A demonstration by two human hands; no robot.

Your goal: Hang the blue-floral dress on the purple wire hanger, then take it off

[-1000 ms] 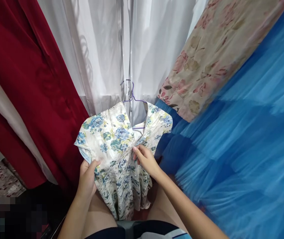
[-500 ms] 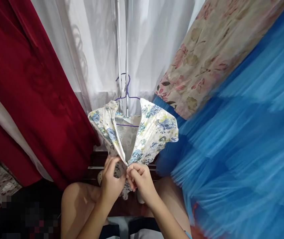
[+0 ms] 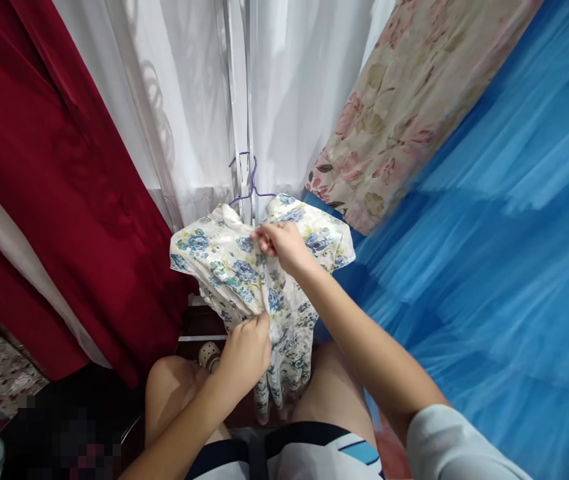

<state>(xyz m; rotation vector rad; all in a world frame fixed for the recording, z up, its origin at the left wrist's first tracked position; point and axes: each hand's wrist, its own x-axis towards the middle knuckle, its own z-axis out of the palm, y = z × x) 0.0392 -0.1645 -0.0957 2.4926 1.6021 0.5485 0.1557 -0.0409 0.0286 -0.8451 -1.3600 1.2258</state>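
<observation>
A white dress with blue roses and yellow-green leaves hangs from a purple hanger. Its zipper runs down the middle, with the two edges drawn together along it. At the neckline, my right hand is closed in a pinch at the zipper's top; the fingers cover the pull itself. Lower down, my left hand is closed on the dress cloth beside the zipper. The gathered skirt drops between my knees.
White curtains and a thin upright pole stand behind the dress. Dark red cloth hangs at left. Floral cloth and blue tulle hang at right. A beige clog shows below.
My right hand has moved up from mid-dress to the neckline, and the open V of the zipper has closed. My left hand has shifted slightly right, still on the dress.
</observation>
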